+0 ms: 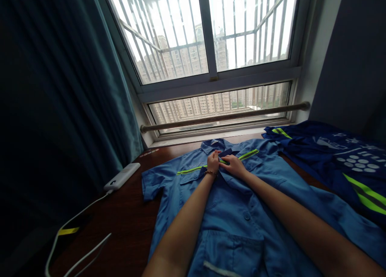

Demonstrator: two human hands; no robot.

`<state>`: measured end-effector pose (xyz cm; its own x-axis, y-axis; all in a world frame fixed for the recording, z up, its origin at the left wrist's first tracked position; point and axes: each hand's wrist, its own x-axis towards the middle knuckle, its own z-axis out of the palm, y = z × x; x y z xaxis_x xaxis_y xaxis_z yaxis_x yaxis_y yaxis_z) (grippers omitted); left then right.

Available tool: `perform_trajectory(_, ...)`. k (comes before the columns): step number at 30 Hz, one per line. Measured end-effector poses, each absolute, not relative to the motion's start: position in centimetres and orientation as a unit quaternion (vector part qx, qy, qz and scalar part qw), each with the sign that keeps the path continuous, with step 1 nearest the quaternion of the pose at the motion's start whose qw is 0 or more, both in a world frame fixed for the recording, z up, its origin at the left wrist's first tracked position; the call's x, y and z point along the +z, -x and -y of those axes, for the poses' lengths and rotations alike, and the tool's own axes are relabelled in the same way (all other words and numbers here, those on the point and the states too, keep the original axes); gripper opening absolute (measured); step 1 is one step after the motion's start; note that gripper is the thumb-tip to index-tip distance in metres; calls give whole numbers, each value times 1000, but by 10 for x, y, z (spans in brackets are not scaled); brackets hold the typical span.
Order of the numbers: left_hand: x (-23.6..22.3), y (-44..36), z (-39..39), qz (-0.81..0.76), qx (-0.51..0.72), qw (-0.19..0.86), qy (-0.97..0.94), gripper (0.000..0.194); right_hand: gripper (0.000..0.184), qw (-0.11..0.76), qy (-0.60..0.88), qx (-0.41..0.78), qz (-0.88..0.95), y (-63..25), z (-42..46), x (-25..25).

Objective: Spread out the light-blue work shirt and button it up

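Observation:
A light blue work shirt point(175, 196) with a yellow-green reflective strip across the chest lies spread out, collar toward the window. Both my hands meet at its front opening, near the strip. My left hand point(213, 161), with a beaded bracelet at the wrist, is closed on the front edge of the shirt. Beside it my right hand point(234, 165) has its fingers bent and pinched on the same cloth. The exact spot between the fingertips, perhaps a button, is hidden. Lower on the front a dark button point(247, 216) shows, and a pocket point(232, 249) lies nearest me.
A dark blue garment point(325, 148) with white print and reflective strips lies at the right. On the left stand a white power bank point(122, 176) with a white cable point(76, 216) and a blue curtain point(90, 88). A rail point(226, 117) crosses the barred window behind the brown wooden surface point(129, 212).

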<state>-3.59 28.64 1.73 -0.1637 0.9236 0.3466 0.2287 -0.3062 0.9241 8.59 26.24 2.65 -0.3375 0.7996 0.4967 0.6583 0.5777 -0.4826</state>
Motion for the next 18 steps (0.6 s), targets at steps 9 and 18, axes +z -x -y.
perform_trajectory(9, 27, 41, -283, -538, 444, 116, -707, 34, 15, 554, 506, 298, 591, -89, -281, 17)
perform_trajectory(18, 6, 45, -285, -548, 230, -6, -804, 25, 31, 659, 459, 446, 395, -103, -296, 9)
